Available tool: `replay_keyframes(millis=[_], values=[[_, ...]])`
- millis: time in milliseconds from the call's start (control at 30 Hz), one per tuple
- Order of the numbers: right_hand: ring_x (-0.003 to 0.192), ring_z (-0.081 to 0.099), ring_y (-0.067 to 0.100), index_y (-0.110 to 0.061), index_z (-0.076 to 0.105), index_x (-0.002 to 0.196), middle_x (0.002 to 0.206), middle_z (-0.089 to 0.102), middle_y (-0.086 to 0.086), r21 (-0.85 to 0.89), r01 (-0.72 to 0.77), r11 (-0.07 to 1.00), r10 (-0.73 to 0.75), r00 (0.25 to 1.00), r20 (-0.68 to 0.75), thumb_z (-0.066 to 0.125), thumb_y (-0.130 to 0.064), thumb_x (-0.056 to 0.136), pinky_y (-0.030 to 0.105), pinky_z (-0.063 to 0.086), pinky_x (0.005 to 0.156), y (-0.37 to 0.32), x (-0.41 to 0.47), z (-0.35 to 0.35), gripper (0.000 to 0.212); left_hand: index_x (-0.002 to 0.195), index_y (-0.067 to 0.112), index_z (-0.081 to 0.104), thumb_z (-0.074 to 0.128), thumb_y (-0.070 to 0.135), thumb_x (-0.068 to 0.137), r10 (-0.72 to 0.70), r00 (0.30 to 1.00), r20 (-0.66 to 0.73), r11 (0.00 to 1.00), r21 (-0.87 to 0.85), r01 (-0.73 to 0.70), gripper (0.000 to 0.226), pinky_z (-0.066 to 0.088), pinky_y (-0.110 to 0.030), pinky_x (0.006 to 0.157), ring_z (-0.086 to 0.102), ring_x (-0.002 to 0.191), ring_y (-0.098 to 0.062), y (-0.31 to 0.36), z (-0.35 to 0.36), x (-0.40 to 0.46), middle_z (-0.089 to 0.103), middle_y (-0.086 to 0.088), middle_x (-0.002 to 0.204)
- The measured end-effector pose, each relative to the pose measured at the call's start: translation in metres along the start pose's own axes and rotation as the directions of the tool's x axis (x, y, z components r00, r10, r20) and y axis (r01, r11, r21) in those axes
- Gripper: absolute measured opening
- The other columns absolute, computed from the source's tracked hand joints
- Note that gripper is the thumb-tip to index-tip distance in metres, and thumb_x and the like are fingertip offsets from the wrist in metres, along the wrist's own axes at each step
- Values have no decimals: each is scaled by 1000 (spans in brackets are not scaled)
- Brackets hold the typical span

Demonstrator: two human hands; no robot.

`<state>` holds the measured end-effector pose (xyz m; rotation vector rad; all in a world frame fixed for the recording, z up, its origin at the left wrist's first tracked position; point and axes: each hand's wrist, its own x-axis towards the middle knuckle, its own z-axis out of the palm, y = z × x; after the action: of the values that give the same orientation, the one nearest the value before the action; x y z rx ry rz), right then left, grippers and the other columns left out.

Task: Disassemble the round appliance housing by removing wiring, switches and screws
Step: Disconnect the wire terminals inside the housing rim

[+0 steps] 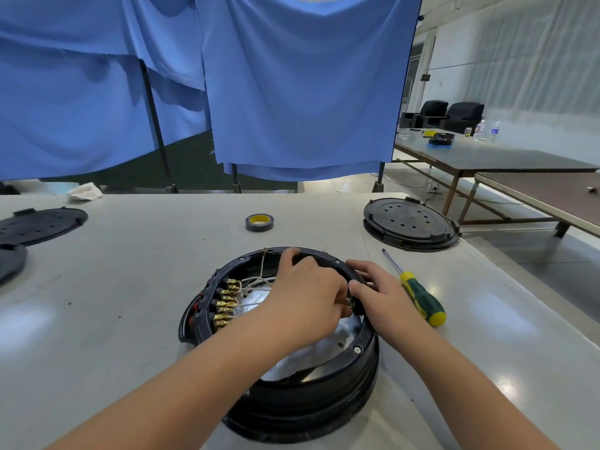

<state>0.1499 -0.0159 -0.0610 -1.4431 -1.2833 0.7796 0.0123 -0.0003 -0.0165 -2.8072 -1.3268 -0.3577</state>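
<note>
A round black appliance housing [324,394] stands open on the table in front of me. Inside its left wall sits a row of brass terminals [225,303] with pale wires [256,282] running toward the middle. My left hand [305,297] reaches into the housing with fingers curled, pinching a small part at the right inner wall. My right hand [380,293] rests on the right rim, thumb pressed by the same small part [350,302]. What the fingers hold is mostly hidden.
A green and yellow screwdriver [418,297] lies to the right of the housing. A roll of black tape [259,222] sits behind it. Black round covers lie at the far right [410,222] and far left [39,224]. Blue curtains hang behind the table.
</note>
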Motion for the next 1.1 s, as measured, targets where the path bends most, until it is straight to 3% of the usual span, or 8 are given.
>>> replay_keyframes(millis=[200, 300, 467, 667, 767, 867, 967, 1100], values=[[101, 62, 18, -21, 56, 115, 100, 63, -6, 15, -11, 1000, 11, 1000, -7, 50, -1, 89, 40, 51, 91, 0, 0, 0, 33, 79, 31, 48, 50, 35, 94, 74, 997, 27, 991, 112, -77, 16, 7, -43, 111, 45, 107, -17, 3, -5, 0, 50, 12, 81], [102, 61, 17, -23, 55, 114, 101, 61, -7, 12, -13, 1000, 13, 1000, -1, 49, -2, 90, 38, 50, 92, 0, 1, 0, 32, 78, 28, 56, 54, 35, 92, 34, 999, 5, 998, -50, -34, 15, 11, -38, 108, 46, 104, -16, 0, 0, -1, 60, 10, 83], [99, 58, 8, -23, 54, 118, 100, 58, -13, -10, -14, 1000, 15, 1000, 9, 49, -6, 93, 24, 45, 83, 1, -1, 0, 31, 78, 30, 62, 59, 38, 89, 33, 997, 64, 995, -95, -27, 13, 9, -36, 106, 45, 105, -12, -17, 1, -8, 65, 12, 89], [102, 59, 14, -24, 53, 119, 103, 59, -11, 8, -20, 1000, 20, 1000, 11, 47, -6, 93, 29, 48, 86, -2, -3, -1, 31, 76, 34, 67, 65, 44, 84, 16, 1000, -27, 947, -322, -24, 13, 28, -30, 98, 54, 88, -2, -16, -16, -3, 68, 17, 80], [102, 60, 14, -23, 53, 121, 104, 60, -11, 8, -25, 1000, 25, 1000, 2, 49, -7, 93, 32, 48, 90, -3, -4, 0, 32, 82, 29, 74, 68, 35, 84, -56, 998, -33, 824, -566, 27, 9, 48, -23, 83, 63, 79, 1, -25, -25, -6, 72, 15, 78], [98, 61, 12, -24, 54, 120, 105, 61, -9, 9, -29, 1000, 29, 1000, -9, 49, -8, 93, 30, 50, 86, -4, -4, 0, 32, 79, 26, 75, 70, 27, 85, -164, 978, -125, 655, -755, 13, 8, 48, -9, 64, 62, 64, 5, -32, -32, -10, 70, 17, 66], [100, 60, 12, -25, 54, 121, 109, 61, -6, -3, -27, 1000, 27, 1000, -15, 50, -9, 94, 30, 50, 87, -4, -5, -1, 32, 77, 26, 76, 72, 28, 83, -285, 941, -179, 535, -845, 1, 7, 53, -15, 66, 64, 65, -2, -36, -35, -14, 72, 8, 69], [100, 59, 8, -26, 53, 125, 115, 61, -5, -68, -29, 997, 30, 1000, 3, 50, -13, 94, 31, 49, 90, -7, -7, -2, 34, 76, 26, 77, 73, 25, 82, -319, 920, -228, 448, -892, -66, 7, 53, -14, 64, 67, 69, -10, -39, -37, -21, 73, 1, 73]])
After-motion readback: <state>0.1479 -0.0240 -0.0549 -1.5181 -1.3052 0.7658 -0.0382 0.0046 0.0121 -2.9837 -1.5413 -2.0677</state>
